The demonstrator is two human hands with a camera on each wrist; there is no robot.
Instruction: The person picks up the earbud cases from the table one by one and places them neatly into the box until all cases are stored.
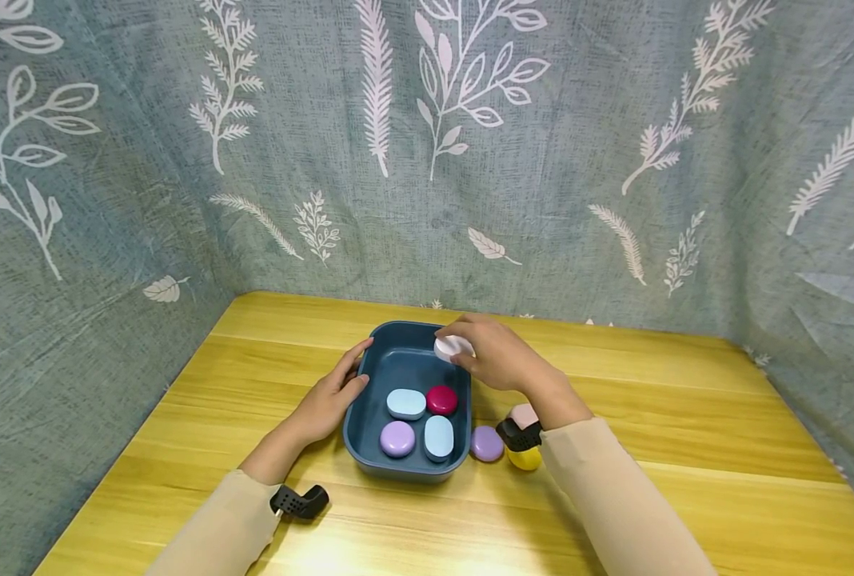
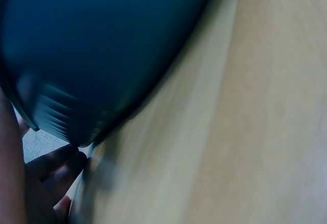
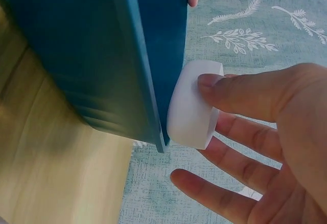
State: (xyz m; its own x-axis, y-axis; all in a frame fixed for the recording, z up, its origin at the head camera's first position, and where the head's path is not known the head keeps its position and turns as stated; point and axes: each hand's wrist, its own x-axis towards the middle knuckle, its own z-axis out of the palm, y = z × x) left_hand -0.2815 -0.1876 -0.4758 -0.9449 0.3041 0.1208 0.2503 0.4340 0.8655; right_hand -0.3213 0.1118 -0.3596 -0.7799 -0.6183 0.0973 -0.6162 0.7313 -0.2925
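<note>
Pinched a white rounded block [image 1: 454, 346] in the right hand [image 1: 500, 352] at the rim of a dark-blue oblong box [image 1: 401, 370]; touched its left wall with the relaxed left hand [image 1: 329, 404].

So the head cam looked forward and down from above the near side of the table [image 1: 650, 384], far enough back to get the whole blue bin [image 1: 405, 472], the left hand [image 1: 329, 404], the right hand [image 1: 497, 352] and loads of the leafy curtain [image 1: 326, 120]. Left wrist cam was low and crazy close, facing along the bin's outer wall, rolled so the wood grain ran nearly upright, with just a scrap of curtain. Right wrist cam was super close too, also rolled, facing past the opposite wall toward the curtain. It shared the white piece [image 3: 191, 106] with the head view; all three caught the bin.
</note>
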